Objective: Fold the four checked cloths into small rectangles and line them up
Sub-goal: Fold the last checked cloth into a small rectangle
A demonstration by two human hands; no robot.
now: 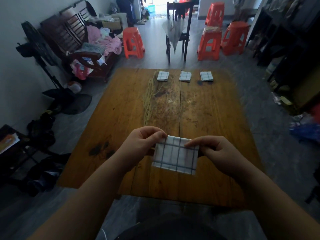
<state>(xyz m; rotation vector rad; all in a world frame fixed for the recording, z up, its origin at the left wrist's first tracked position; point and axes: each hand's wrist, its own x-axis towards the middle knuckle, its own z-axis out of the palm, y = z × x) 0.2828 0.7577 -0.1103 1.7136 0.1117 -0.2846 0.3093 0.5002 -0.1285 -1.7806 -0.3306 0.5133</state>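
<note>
A white cloth with dark checks [175, 157] hangs folded over the near part of the wooden table [124, 108]. My left hand [141, 144] pinches its upper left corner and my right hand [216, 153] pinches its upper right edge. The cloth's lower edge rests on or just above the tabletop. Three small folded checked cloths lie in a row near the far edge: the left one [163, 76], the middle one [185, 76] and the right one [206, 76], with gaps between them.
Beyond the table stand a dark chair [178, 30] with a folded umbrella and several orange plastic stools [133, 43]. A wooden bench with clothes [90, 42] and a standing fan [38, 47] are at the left. Dark furniture and clutter line the right side.
</note>
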